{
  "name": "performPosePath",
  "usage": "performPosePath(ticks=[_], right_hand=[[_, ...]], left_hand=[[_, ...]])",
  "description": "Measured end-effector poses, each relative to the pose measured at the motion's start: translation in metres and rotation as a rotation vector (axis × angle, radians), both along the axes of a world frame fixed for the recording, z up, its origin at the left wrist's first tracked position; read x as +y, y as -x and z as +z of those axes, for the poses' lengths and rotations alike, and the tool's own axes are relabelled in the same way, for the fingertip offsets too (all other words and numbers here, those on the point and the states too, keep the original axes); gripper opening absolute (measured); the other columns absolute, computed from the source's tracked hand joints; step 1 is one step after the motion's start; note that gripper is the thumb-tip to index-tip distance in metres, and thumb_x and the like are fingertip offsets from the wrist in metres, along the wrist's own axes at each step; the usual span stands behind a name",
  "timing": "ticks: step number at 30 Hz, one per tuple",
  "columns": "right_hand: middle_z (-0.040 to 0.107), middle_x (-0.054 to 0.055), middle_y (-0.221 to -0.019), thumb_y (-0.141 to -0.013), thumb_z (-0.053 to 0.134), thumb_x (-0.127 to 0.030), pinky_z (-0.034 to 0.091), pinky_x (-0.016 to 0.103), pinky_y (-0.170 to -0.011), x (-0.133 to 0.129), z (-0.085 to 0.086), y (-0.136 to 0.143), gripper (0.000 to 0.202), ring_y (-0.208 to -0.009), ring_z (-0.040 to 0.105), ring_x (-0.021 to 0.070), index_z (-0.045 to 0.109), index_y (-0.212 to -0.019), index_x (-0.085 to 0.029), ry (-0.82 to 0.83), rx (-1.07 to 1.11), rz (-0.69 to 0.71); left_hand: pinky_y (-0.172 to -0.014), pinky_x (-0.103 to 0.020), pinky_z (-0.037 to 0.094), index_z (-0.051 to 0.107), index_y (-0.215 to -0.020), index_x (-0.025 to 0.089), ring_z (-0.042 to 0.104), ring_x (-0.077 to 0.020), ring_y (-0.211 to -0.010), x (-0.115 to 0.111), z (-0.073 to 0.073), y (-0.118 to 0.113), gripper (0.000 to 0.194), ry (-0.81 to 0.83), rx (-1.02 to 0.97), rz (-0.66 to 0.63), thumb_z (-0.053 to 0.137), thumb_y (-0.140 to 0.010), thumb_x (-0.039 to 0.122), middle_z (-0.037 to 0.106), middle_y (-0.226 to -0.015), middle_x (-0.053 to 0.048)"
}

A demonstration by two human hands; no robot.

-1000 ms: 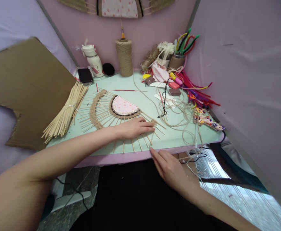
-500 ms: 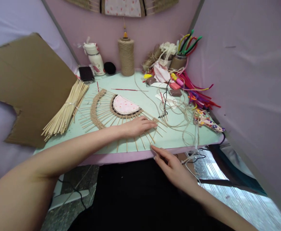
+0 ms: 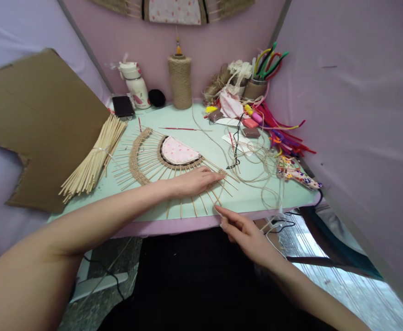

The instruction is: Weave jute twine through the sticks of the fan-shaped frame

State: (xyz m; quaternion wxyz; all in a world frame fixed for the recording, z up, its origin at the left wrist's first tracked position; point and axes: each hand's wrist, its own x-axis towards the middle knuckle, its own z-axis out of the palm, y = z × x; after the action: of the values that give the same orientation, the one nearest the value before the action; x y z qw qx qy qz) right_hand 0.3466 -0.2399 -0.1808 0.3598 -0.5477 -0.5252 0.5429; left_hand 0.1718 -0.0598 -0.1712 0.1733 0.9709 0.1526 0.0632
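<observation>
A half-round fan of thin sticks with woven twine bands lies on the pale green tabletop. At its centre is a dotted pink fabric half-circle edged in black. My left hand rests palm down across the lower right sticks, its fingertips on the end of the woven band. Near the table's front edge, my right hand pinches a thin strand of twine that runs up toward the sticks.
A bundle of sticks and cardboard are at the left. Behind stand a bottle and a twine spool. Loose twine, pipe cleaners and a glue gun with patterned cover lie at the right.
The fingers of my right hand have drawn closer together, and the strand at them shows more clearly. My left hand's fingers have shifted slightly on the band.
</observation>
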Motion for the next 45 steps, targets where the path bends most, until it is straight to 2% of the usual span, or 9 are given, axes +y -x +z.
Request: performPosePath(ticks=[2,5,10,16,22,30,35,41,45], right_hand=[[0.065,0.003,-0.087,-0.091,0.053,-0.034,0.052,0.028,-0.066,0.004,-0.001,0.009,0.050,-0.072,0.058,0.0135,0.052,-0.140,-0.022,0.021,0.064,0.008],[0.058,0.002,-0.087,-0.090,0.054,-0.032,0.048,0.024,-0.062,0.012,-0.002,0.023,0.056,-0.069,0.051,0.0112,0.046,-0.144,-0.020,0.015,0.113,0.049],[0.051,0.000,-0.080,-0.089,0.052,-0.028,0.044,0.022,-0.057,0.026,0.002,0.031,0.053,-0.063,0.043,0.0100,0.049,-0.140,-0.016,0.008,0.105,0.113],[0.058,0.001,-0.084,-0.088,0.055,-0.027,0.048,0.024,-0.060,0.021,0.004,0.023,0.051,-0.064,0.048,0.0105,0.051,-0.138,-0.018,-0.004,0.071,0.141],[0.060,0.003,-0.089,-0.089,0.053,-0.029,0.053,0.032,-0.075,0.010,-0.002,0.016,0.054,-0.073,0.055,0.0136,0.045,-0.141,-0.019,-0.090,-0.012,0.168],[0.057,0.004,-0.088,-0.092,0.051,-0.026,0.053,0.035,-0.079,0.002,0.017,0.014,0.051,-0.078,0.057,0.0167,0.044,-0.142,-0.016,-0.237,-0.417,0.288],[0.059,0.007,-0.091,-0.094,0.049,-0.026,0.053,0.037,-0.081,-0.002,0.020,0.009,0.051,-0.082,0.058,0.0193,0.042,-0.144,-0.016,-0.242,-0.535,0.314],[0.055,0.005,-0.092,-0.093,0.049,-0.027,0.050,0.036,-0.083,-0.003,0.013,0.014,0.056,-0.081,0.055,0.0173,0.037,-0.147,-0.015,-0.161,-0.409,0.330],[0.051,0.002,-0.091,-0.090,0.052,-0.028,0.049,0.030,-0.075,-0.006,0.009,0.019,0.063,-0.072,0.049,0.0124,0.034,-0.148,-0.015,-0.026,-0.211,0.277]], left_hand=[[-0.097,-0.030,0.043,0.047,-0.140,0.016,0.055,-0.0168,-0.108,0.000,0.001,-0.001,0.044,0.012,-0.004,0.012,0.037,-0.097,0.016,0.064,-0.125,-0.009],[-0.100,-0.032,0.042,0.051,-0.137,0.018,0.055,-0.0171,-0.112,0.001,0.003,-0.001,0.042,0.006,-0.035,-0.037,0.037,-0.097,0.015,0.062,-0.131,-0.010],[-0.100,-0.040,0.043,0.060,-0.129,0.021,0.052,-0.0215,-0.115,0.001,0.004,0.000,0.036,-0.090,-0.004,-0.091,0.044,-0.097,0.019,0.051,-0.144,-0.013],[-0.097,-0.039,0.046,0.063,-0.125,0.018,0.053,-0.0211,-0.112,-0.001,-0.003,-0.003,0.035,-0.177,0.006,-0.038,0.047,-0.094,0.014,0.055,-0.139,-0.014],[-0.098,-0.038,0.045,0.064,-0.124,0.019,0.053,-0.0204,-0.111,0.001,-0.002,0.000,0.034,-0.107,-0.032,-0.038,0.044,-0.097,0.020,0.056,-0.139,-0.011],[-0.102,-0.039,0.044,0.066,-0.123,0.019,0.054,-0.0204,-0.118,0.004,-0.002,-0.001,0.033,-0.015,-0.091,-0.046,0.043,-0.098,0.021,0.057,-0.137,-0.014],[-0.103,-0.038,0.042,0.066,-0.122,0.018,0.053,-0.0204,-0.120,0.006,-0.003,0.000,0.033,-0.008,-0.110,-0.063,0.043,-0.099,0.022,0.057,-0.137,-0.014],[-0.103,-0.038,0.042,0.066,-0.122,0.020,0.053,-0.0206,-0.118,0.007,-0.005,0.001,0.032,0.002,-0.124,-0.059,0.044,-0.099,0.023,0.056,-0.138,-0.012],[-0.102,-0.038,0.042,0.067,-0.121,0.021,0.054,-0.0210,-0.115,0.007,-0.006,0.002,0.033,0.013,-0.140,-0.066,0.044,-0.099,0.024,0.057,-0.137,-0.012]])
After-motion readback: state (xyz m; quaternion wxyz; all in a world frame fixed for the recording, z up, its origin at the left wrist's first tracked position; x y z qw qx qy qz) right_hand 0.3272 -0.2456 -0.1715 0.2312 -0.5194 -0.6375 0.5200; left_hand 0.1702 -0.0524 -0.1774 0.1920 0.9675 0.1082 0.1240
